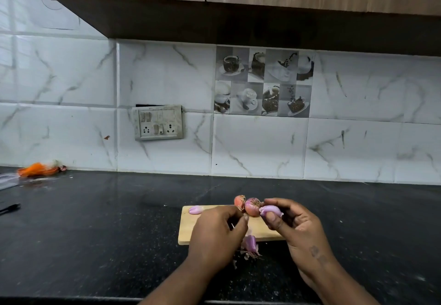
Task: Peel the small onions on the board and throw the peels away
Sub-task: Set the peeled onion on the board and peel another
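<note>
purple peeled onion [272, 210] pinched in right hand [293, 226], left hand [217, 233] curled beside, contents unclear.

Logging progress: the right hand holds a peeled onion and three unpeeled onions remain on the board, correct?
No. The head view shows two unpeeled onions on the board, not three. The right hand does hold a peeled onion.

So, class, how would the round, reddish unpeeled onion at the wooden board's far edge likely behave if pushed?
The round, reddish unpeeled onion is bulbous, so it would probably roll, perhaps off the pale wooden board, since it sits at the edge. Its skin looks dry and papery, so it may flake or tear under a grip.
</note>
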Motion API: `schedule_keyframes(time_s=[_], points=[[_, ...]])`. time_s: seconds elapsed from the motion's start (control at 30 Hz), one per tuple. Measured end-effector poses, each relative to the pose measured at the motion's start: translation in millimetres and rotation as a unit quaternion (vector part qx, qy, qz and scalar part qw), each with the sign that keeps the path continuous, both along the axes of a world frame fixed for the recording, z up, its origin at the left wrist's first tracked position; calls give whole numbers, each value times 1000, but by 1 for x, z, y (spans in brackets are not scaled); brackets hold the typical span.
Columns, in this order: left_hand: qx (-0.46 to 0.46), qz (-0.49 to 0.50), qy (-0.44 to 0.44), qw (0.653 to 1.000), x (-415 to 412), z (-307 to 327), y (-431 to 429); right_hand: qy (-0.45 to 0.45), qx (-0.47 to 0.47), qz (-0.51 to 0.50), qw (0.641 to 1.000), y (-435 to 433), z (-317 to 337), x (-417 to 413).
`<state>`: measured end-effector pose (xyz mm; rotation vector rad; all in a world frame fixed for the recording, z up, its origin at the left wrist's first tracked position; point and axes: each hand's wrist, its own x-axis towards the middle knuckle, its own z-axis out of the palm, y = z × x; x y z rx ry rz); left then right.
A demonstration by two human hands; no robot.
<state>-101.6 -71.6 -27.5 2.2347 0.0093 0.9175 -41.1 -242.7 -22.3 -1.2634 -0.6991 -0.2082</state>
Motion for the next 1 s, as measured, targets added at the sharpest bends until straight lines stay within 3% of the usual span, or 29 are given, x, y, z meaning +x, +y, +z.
schedule_keyframes(time_s=[0.07,0.2,0.33,0.43,0.5,0.6,0.73,1.0], points=[[45,27,7,999,3,0,2,25,-7,14,1000,0,-1,-1],[38,37,44,998,8,-4,11,60,-27,11,998,-4,-4,2],[2,107,50,993,8,0,-4,27,-133,-34,990,2,-2,10],[-136,194,-28,971,5,7,22,-43,-229,-29,972,48,15,24],[-234,237,-62,941,12,14,48,-119,-323,-57,937,75,25,36],[-327,215,-52,919,24,17,92,-164,-446,-67,878,111,29,52],[-209,200,58,956,45,0,126,-196,-520,-51,830,141,23,61],[-105,112,153,976,58,-9,129,-171,-504,-31,846,146,22,64]])
